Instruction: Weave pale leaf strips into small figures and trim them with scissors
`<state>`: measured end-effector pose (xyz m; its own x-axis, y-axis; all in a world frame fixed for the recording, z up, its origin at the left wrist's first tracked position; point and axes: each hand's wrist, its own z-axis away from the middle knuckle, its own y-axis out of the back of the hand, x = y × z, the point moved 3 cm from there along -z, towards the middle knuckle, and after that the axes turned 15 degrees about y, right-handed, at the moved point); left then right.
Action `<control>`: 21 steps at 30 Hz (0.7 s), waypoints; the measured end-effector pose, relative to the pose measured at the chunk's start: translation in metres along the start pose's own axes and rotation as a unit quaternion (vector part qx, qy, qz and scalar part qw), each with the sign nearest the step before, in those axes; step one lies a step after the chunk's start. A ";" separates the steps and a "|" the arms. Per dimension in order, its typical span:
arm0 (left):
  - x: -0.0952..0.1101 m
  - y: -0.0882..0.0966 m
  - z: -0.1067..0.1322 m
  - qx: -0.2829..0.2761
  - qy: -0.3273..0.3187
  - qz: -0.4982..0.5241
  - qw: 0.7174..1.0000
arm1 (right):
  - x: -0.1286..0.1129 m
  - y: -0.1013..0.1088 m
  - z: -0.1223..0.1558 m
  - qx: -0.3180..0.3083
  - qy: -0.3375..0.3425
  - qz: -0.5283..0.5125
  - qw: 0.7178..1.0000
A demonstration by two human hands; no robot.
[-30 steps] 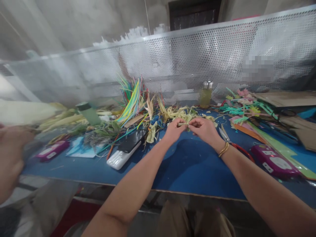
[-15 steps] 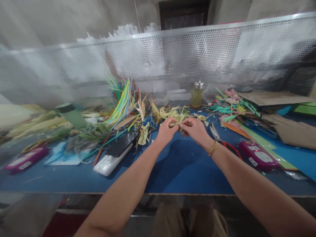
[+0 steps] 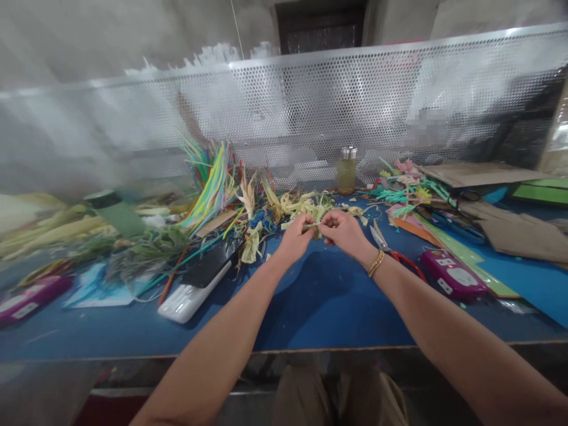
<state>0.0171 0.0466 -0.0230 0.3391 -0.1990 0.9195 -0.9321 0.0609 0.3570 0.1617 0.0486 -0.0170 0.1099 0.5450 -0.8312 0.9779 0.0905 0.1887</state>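
Note:
My left hand (image 3: pixel 293 238) and my right hand (image 3: pixel 344 231) meet over the middle of the blue table (image 3: pixel 328 302). Both pinch a thin pale yellow-green husk strip (image 3: pixel 311 225) held between their fingertips. A gold bracelet (image 3: pixel 376 263) circles my right wrist. Just behind the hands lies a pile of pale husk strips (image 3: pixel 306 206). Scissors with red handles (image 3: pixel 390 248) lie right of my right hand.
A phone on a white case (image 3: pixel 195 284) lies at left, beside coloured strips (image 3: pixel 213 183) and a green bottle (image 3: pixel 116 213). A glass jar (image 3: pixel 347 170) stands before the perforated metal screen (image 3: pixel 355 112). Purple devices (image 3: pixel 452 275) (image 3: pixel 26 299), cardboard (image 3: pixel 515 228) and coloured scraps (image 3: pixel 408 189) lie around.
The view has swung left to right and the blurred hand of another person at far left has gone out of frame. My hands keep pinching the strip, their fingers shifted slightly.

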 end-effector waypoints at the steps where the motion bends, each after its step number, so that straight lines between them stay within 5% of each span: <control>1: 0.001 -0.001 0.001 -0.008 -0.007 0.001 1.000 | 0.001 0.000 0.000 0.008 -0.006 -0.011 1.000; 9: 0.001 0.003 0.001 0.002 -0.006 0.033 0.999 | 0.004 0.002 -0.002 -0.006 -0.030 -0.031 0.999; 16: 0.000 0.003 -0.001 -0.023 0.063 0.158 0.985 | -0.016 0.011 -0.004 -0.007 0.181 0.196 0.964; 21: 0.002 0.003 0.000 -0.033 0.074 0.169 0.982 | -0.018 0.012 -0.004 -0.005 0.225 0.212 0.951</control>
<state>0.0148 0.0465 -0.0205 0.0314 -0.0129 0.9994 -0.9861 0.1629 0.0331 0.1710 0.0429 0.0026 0.4035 0.8356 -0.3726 0.8608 -0.2088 0.4641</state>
